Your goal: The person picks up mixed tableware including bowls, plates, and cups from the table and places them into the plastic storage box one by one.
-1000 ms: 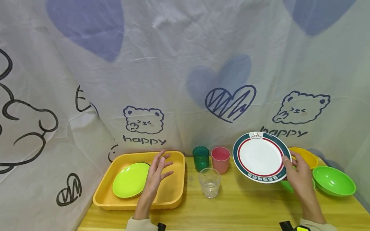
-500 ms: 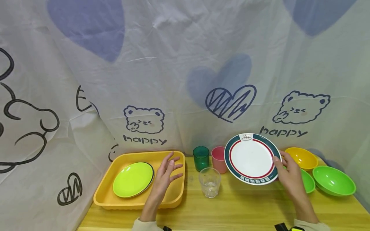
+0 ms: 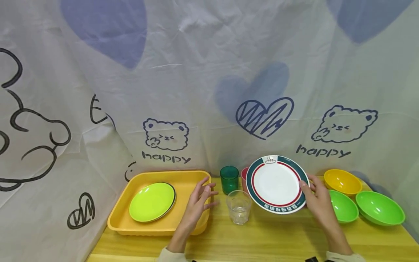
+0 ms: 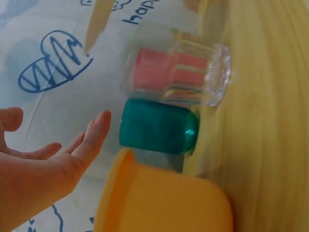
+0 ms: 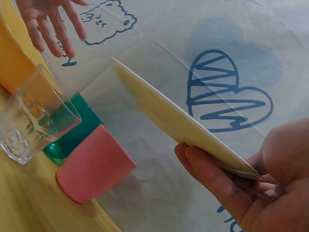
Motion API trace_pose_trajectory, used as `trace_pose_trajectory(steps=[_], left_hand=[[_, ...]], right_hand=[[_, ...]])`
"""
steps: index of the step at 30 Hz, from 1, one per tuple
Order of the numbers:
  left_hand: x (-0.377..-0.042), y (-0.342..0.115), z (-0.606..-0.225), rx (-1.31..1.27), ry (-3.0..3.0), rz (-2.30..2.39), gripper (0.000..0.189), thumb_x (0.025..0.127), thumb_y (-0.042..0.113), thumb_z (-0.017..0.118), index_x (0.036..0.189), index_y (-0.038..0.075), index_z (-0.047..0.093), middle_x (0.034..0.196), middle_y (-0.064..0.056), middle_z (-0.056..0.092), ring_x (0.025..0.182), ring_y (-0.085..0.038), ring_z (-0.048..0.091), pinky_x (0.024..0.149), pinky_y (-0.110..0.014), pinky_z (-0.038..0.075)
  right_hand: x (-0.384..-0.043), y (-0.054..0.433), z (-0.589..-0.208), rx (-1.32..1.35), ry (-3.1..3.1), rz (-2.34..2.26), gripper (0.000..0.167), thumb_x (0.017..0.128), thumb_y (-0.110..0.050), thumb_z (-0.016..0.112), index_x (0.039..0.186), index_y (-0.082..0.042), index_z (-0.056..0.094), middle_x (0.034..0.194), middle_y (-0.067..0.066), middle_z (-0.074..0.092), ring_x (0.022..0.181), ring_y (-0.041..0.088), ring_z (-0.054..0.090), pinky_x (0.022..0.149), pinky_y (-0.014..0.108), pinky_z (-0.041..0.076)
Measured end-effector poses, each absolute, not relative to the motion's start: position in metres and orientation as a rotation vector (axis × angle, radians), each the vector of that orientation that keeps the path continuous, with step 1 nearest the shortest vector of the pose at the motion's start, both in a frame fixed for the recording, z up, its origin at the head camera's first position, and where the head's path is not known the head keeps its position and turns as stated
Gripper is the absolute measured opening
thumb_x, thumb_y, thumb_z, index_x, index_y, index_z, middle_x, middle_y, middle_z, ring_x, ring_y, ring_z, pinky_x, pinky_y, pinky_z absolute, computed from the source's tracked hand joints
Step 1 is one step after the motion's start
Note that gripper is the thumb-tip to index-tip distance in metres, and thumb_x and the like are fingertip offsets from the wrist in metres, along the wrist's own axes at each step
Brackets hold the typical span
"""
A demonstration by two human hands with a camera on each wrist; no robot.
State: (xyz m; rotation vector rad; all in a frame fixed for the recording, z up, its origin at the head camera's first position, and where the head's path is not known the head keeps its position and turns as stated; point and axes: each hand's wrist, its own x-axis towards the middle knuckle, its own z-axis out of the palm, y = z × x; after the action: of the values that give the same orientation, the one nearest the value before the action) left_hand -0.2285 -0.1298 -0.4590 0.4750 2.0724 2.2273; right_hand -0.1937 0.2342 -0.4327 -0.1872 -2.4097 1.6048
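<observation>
My right hand (image 3: 317, 198) pinches the right rim of a white plate (image 3: 276, 185) with a dark green and red border, thumb on its face and fingers beneath. The plate is tilted in the air, its face toward the head camera, partly hiding the pink cup (image 5: 96, 164). My left hand (image 3: 196, 203) hovers with spread fingers by the right side of the yellow tray (image 3: 193, 178), holding nothing. In the tray a yellow-green plate (image 3: 152, 202) lies on top of a dark-rimmed plate.
A clear glass (image 3: 239, 207) and a green cup (image 3: 229, 180) stand between the tray and the held plate. At right sit a yellow bowl (image 3: 343, 181) and two green bowls, one nearer (image 3: 342, 206) and one farther right (image 3: 379, 207). A printed cloth hangs behind the table.
The right hand has carried the held plate leftward and slightly down, so it now covers much of the pink cup. The left hand has moved right, toward the tray's right rim.
</observation>
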Motion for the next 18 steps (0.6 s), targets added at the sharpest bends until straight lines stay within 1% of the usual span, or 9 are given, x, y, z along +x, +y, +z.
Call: trace_pose_trajectory(steps=[3, 9, 15, 18], left_hand=[[-0.228, -0.125, -0.463, 0.48, 2.066, 2.218, 0.054, 0.112, 0.028, 0.045, 0.158, 0.004, 0.03, 0.149, -0.026, 0.046, 0.13, -0.047, 0.053, 0.099, -0.054, 0.054], [-0.228, -0.12, -0.467, 0.47, 1.998, 2.235, 0.056, 0.112, 0.029, 0.046, 0.159, 0.004, 0.029, 0.151, -0.032, 0.041, 0.13, -0.047, 0.052, 0.1, -0.058, 0.052], [-0.227, -0.114, -0.468, 0.476, 1.961, 2.246, 0.057, 0.112, 0.028, 0.045, 0.158, 0.001, 0.027, 0.149, -0.029, 0.045, 0.129, -0.049, 0.052, 0.099, -0.054, 0.054], [-0.226, -0.111, -0.468, 0.491, 1.94, 2.234, 0.058, 0.112, 0.027, 0.044, 0.159, 0.0, 0.025, 0.15, -0.03, 0.043, 0.13, -0.049, 0.051, 0.097, -0.053, 0.055]], right_hand=[[-0.195, 0.231, -0.434, -0.158, -2.416, 1.639, 0.06, 0.112, -0.031, 0.041, 0.156, 0.007, 0.027, 0.138, 0.039, 0.051, 0.083, 0.019, 0.068, 0.064, 0.026, 0.062], [-0.195, 0.22, -0.434, -0.134, -2.445, 1.679, 0.059, 0.112, -0.03, 0.043, 0.156, 0.005, 0.027, 0.138, 0.037, 0.052, 0.084, 0.022, 0.069, 0.066, 0.028, 0.062], [-0.196, 0.208, -0.434, -0.109, -2.469, 1.697, 0.055, 0.111, -0.028, 0.047, 0.154, 0.003, 0.031, 0.138, 0.036, 0.053, 0.085, 0.024, 0.07, 0.065, 0.029, 0.062], [-0.197, 0.203, -0.436, -0.1, -2.486, 1.686, 0.053, 0.11, -0.027, 0.048, 0.153, 0.002, 0.034, 0.139, 0.035, 0.054, 0.086, 0.024, 0.07, 0.066, 0.029, 0.062]])
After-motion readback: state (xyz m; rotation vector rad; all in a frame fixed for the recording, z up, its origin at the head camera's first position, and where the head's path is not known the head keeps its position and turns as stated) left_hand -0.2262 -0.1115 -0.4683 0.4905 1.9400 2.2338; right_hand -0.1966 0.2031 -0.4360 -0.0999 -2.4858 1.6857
